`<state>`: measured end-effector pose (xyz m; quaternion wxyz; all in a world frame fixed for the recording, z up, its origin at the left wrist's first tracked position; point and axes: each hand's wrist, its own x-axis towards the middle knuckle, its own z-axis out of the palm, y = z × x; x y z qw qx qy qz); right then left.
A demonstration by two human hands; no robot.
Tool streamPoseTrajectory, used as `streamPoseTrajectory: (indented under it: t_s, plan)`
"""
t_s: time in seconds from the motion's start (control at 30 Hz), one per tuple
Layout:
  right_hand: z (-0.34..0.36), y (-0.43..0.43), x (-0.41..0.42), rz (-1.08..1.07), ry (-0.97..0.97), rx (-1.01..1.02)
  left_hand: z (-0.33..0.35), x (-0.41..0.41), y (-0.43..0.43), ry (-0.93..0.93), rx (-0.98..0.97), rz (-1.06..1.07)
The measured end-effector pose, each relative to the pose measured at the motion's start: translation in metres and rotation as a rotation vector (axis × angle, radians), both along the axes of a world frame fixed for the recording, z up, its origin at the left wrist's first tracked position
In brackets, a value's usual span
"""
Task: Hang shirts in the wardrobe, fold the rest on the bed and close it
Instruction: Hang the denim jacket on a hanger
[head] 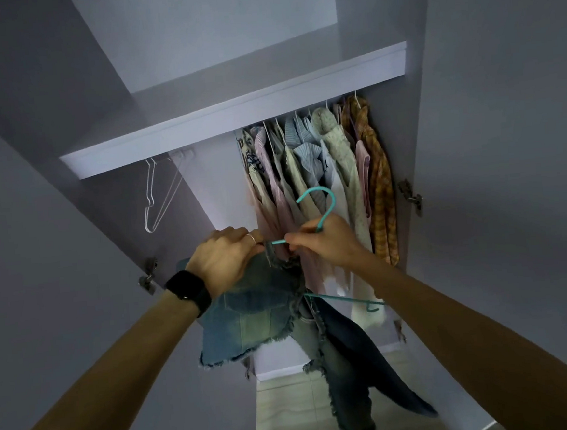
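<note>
I have the left grip (224,256) curled round the top edge of the denim (259,315), and the right grip (325,242) pinching the teal hanger (323,199) just under its hook. The denim sits partly on the hanger, one side draped and the other trailing low. It is held in front of the open wardrobe (220,186), below the shelf (233,117) and not yet hung. Under the shelf's right end a row of shirts (321,157) is already up, packed close together. Under its left end hang bare white hangers (158,194). By my reckoning the hanging is well along. This piece has to be seated and hooked up, then comes the folding on the bed, which I cannot see. The doors (492,130) are open, so closing is left too.
</note>
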<state>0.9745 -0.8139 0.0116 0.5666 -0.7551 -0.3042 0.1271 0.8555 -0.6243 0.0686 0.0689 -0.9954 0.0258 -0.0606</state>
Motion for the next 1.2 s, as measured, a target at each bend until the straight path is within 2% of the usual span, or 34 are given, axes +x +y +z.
streamPoseTrajectory:
  t_s: [0.07, 0.13, 0.2, 0.3, 0.37, 0.5, 0.7, 0.83, 0.97, 1.1, 1.2]
  plan:
    - [-0.001, -0.005, 0.004, -0.124, -0.158, -0.020, 0.001, 0.004, -0.001, 0.011, 0.065, 0.052]
    - [-0.010, -0.016, 0.000, -0.311, -0.327, 0.046, 0.005, 0.008, -0.002, 0.003, 0.081, 0.099]
    - [-0.024, -0.028, -0.006, -0.387, -0.383, 0.044, 0.013, 0.013, -0.001, -0.038, 0.096, 0.149]
    - [-0.040, -0.028, -0.014, -0.223, -0.271, -0.167, 0.034, 0.021, 0.000, -0.114, 0.122, 0.216]
    - [-0.053, -0.013, -0.016, -0.168, -0.312, -0.219, 0.049, 0.023, -0.002, -0.163, 0.134, 0.246]
    - [-0.059, 0.040, -0.019, -0.185, -0.349, -0.250, 0.075, 0.015, -0.006, -0.255, 0.115, 0.274]
    - [-0.024, 0.103, -0.023, -0.255, -0.476, -0.382, 0.098, -0.019, 0.014, -0.345, 0.101, 0.351]
    - [-0.007, 0.131, -0.036, -0.177, -0.423, -0.311, 0.099, -0.035, 0.031, -0.391, 0.085, 0.400]
    - [0.001, 0.158, -0.048, -0.133, -0.499, -0.257, 0.103, -0.051, 0.047, -0.431, 0.099, 0.413]
    - [-0.007, 0.153, -0.041, -0.098, -0.676, -0.386, 0.095, -0.078, 0.076, -0.434, 0.043, 0.519]
    - [-0.017, 0.141, -0.031, -0.066, -0.710, -0.404, 0.079, -0.092, 0.088, -0.418, 0.005, 0.546]
